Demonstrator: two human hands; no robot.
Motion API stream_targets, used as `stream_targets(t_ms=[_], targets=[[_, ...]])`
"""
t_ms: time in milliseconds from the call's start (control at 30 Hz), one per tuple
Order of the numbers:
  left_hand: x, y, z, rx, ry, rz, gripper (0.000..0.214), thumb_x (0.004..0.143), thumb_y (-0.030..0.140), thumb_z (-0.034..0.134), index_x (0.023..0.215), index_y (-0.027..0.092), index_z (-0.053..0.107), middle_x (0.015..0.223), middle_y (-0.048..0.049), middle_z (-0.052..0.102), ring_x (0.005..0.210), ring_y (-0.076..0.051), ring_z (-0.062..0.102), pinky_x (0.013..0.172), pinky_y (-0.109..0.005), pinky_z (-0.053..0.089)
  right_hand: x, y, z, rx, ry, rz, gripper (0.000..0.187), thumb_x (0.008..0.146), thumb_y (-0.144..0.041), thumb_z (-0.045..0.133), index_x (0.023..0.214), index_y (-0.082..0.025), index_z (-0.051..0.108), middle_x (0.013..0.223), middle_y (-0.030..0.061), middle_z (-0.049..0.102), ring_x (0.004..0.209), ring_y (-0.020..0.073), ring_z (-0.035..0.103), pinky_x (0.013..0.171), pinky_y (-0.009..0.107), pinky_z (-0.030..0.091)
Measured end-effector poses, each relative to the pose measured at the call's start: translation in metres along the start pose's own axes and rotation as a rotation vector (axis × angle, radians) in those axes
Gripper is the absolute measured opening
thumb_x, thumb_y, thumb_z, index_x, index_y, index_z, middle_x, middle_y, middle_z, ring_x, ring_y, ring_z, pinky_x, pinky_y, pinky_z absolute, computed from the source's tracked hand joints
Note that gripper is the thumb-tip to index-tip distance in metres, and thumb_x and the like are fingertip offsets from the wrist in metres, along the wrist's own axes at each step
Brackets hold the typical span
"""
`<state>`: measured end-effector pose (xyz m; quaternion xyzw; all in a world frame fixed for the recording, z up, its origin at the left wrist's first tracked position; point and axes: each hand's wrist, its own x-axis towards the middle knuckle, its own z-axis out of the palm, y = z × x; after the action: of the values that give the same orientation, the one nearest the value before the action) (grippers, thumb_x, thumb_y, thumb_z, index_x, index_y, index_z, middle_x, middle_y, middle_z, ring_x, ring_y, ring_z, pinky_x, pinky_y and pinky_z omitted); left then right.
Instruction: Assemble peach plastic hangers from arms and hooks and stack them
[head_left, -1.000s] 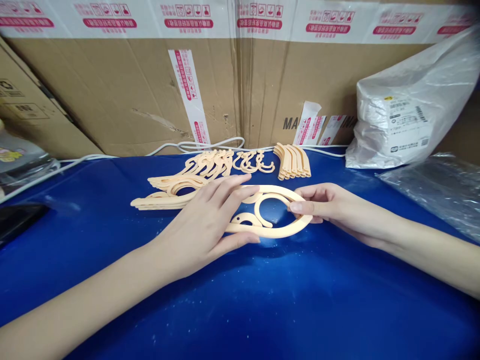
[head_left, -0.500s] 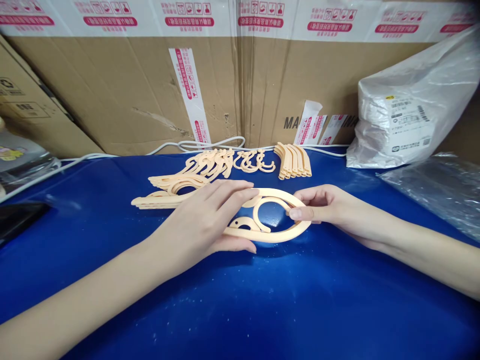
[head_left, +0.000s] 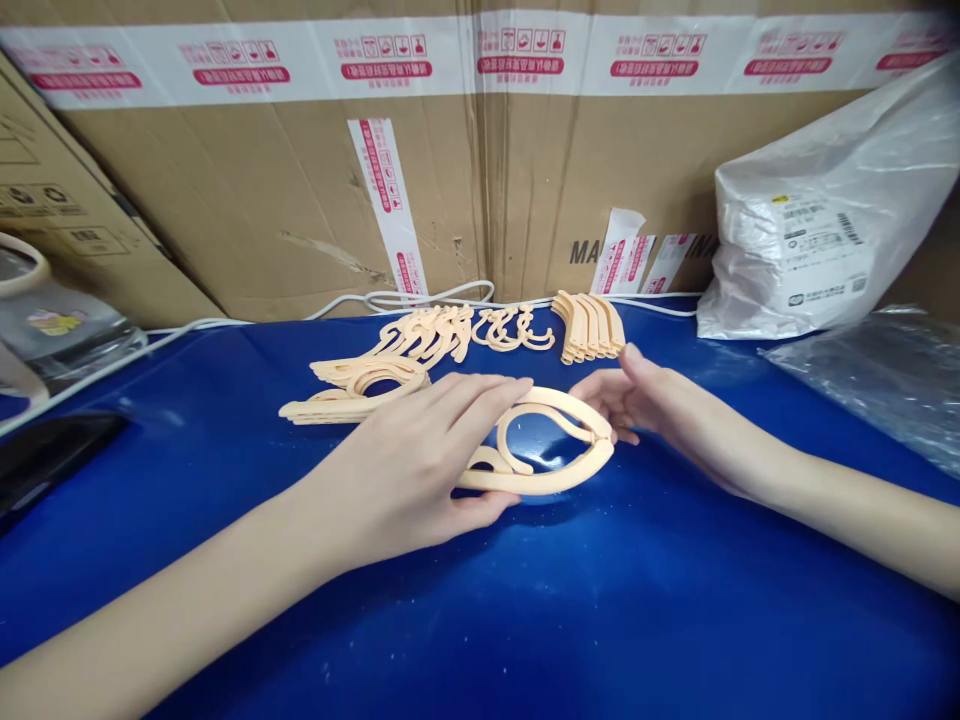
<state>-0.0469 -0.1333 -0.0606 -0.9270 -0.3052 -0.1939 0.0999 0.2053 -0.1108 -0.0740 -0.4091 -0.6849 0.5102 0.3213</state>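
A peach plastic hanger part (head_left: 559, 472), an oval loop with a curved inner piece, lies on the blue table cover (head_left: 525, 620). My left hand (head_left: 420, 460) grips its left end, fingers laid over the top and thumb under the near rim. Just right of the loop's far end, my right hand (head_left: 637, 400) has its fingers stretched out and apart, holding nothing. Behind lie a stack of similar peach hanger pieces (head_left: 360, 385), small hooks (head_left: 510, 328) and a row of curved pieces (head_left: 589, 325).
Large cardboard boxes (head_left: 480, 180) wall off the back. A white cable (head_left: 420, 298) runs along their foot. A white plastic bag (head_left: 817, 230) and clear plastic film (head_left: 885, 380) sit at the right. A dark flat object (head_left: 45, 455) lies at the left.
My right hand has let go of the loop's right end and opened, lifting toward the back. The loop is tilted and shifted slightly left in my left hand. The view has dropped a little.
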Motion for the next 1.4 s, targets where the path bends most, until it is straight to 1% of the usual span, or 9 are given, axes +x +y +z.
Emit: stream_targets(t_ms=[133, 267, 367, 533, 800, 933, 1100, 1233, 1400], targets=[[0.006, -0.023, -0.032, 0.006, -0.036, -0.105, 0.063, 0.082, 0.036, 0.061, 0.139, 0.021, 0.039, 0.136, -0.0076, 0.050, 0.113, -0.022, 0.057, 0.089, -0.031, 0.050, 0.006, 0.002, -0.007, -0.120, 0.060, -0.095, 0.057, 0.096, -0.060, 0.029, 0.087, -0.020, 0.068, 0.072, 0.0031, 0.065, 0.065, 0.0138, 0.055, 0.058, 0.027, 0.040], [0.001, -0.067, -0.057, -0.004, -0.104, -0.246, 0.060, 0.077, 0.052, 0.061, 0.130, 0.026, 0.051, 0.113, -0.0010, 0.062, 0.097, -0.020, 0.062, 0.079, -0.028, 0.050, 0.007, 0.004, -0.012, -0.471, 0.015, -0.250, 0.035, 0.095, -0.047, 0.045, 0.092, -0.021, 0.068, 0.090, 0.0035, 0.069, 0.085, 0.0173, 0.061, 0.078, 0.031, 0.045], [-0.017, -0.101, -0.060, -0.017, -0.165, -0.359, 0.070, 0.072, 0.063, 0.059, 0.131, 0.024, 0.052, 0.115, -0.0012, 0.063, 0.098, -0.021, 0.062, 0.084, -0.032, 0.050, 0.006, 0.007, -0.012, -0.668, -0.073, -0.409, 0.022, 0.094, -0.038, 0.052, 0.099, -0.021, 0.066, 0.104, 0.0043, 0.066, 0.099, 0.0178, 0.059, 0.090, 0.033, 0.044], [-0.043, -0.133, -0.048, 0.002, -0.316, -0.483, 0.069, 0.077, 0.062, 0.058, 0.130, 0.018, 0.052, 0.121, -0.0037, 0.063, 0.100, -0.023, 0.062, 0.088, -0.037, 0.048, 0.005, 0.017, -0.013, -0.866, -0.177, -0.521, 0.026, 0.094, -0.036, 0.052, 0.113, -0.023, 0.064, 0.128, 0.0066, 0.059, 0.117, 0.0197, 0.054, 0.101, 0.038, 0.041], [-0.037, -0.122, -0.038, -0.091, -0.319, -0.444, 0.058, 0.079, 0.055, 0.060, 0.125, 0.021, 0.057, 0.120, -0.0033, 0.066, 0.099, -0.021, 0.065, 0.083, -0.034, 0.053, 0.006, 0.022, -0.018, -0.948, -0.193, -0.528, 0.031, 0.094, -0.038, 0.050, 0.118, -0.021, 0.062, 0.133, 0.0091, 0.056, 0.120, 0.0210, 0.053, 0.102, 0.041, 0.042], [-0.036, -0.120, -0.033, -0.101, -0.284, -0.360, 0.060, 0.079, 0.055, 0.060, 0.127, 0.019, 0.056, 0.128, -0.0071, 0.062, 0.107, -0.024, 0.062, 0.092, -0.041, 0.050, 0.005, 0.023, -0.018, -0.949, -0.189, -0.537, 0.031, 0.094, -0.038, 0.050, 0.117, -0.020, 0.062, 0.132, 0.0096, 0.056, 0.119, 0.0214, 0.053, 0.102, 0.040, 0.043], [-0.037, -0.122, -0.031, -0.091, -0.317, -0.421, 0.064, 0.079, 0.058, 0.058, 0.129, 0.019, 0.056, 0.134, -0.0078, 0.057, 0.115, -0.027, 0.058, 0.100, -0.048, 0.044, 0.005, 0.025, -0.019, -0.959, -0.185, -0.536, 0.031, 0.095, -0.038, 0.049, 0.117, -0.021, 0.061, 0.132, 0.0093, 0.056, 0.119, 0.0212, 0.053, 0.101, 0.041, 0.042], [-0.035, -0.121, -0.032, -0.101, -0.325, -0.443, 0.067, 0.076, 0.059, 0.060, 0.129, 0.020, 0.055, 0.134, -0.0070, 0.058, 0.115, -0.027, 0.059, 0.099, -0.046, 0.045, 0.005, 0.025, -0.019, -0.960, -0.184, -0.539, 0.030, 0.095, -0.038, 0.049, 0.117, -0.021, 0.061, 0.132, 0.0091, 0.056, 0.119, 0.0211, 0.053, 0.101, 0.041, 0.042], [-0.034, -0.119, -0.031, -0.099, -0.318, -0.412, 0.063, 0.080, 0.056, 0.058, 0.131, 0.019, 0.053, 0.133, -0.0069, 0.058, 0.114, -0.025, 0.059, 0.098, -0.042, 0.046, 0.004, 0.026, -0.020, -0.964, -0.186, -0.535, 0.030, 0.095, -0.038, 0.048, 0.117, -0.021, 0.061, 0.132, 0.0090, 0.056, 0.119, 0.0207, 0.052, 0.102, 0.040, 0.041]])
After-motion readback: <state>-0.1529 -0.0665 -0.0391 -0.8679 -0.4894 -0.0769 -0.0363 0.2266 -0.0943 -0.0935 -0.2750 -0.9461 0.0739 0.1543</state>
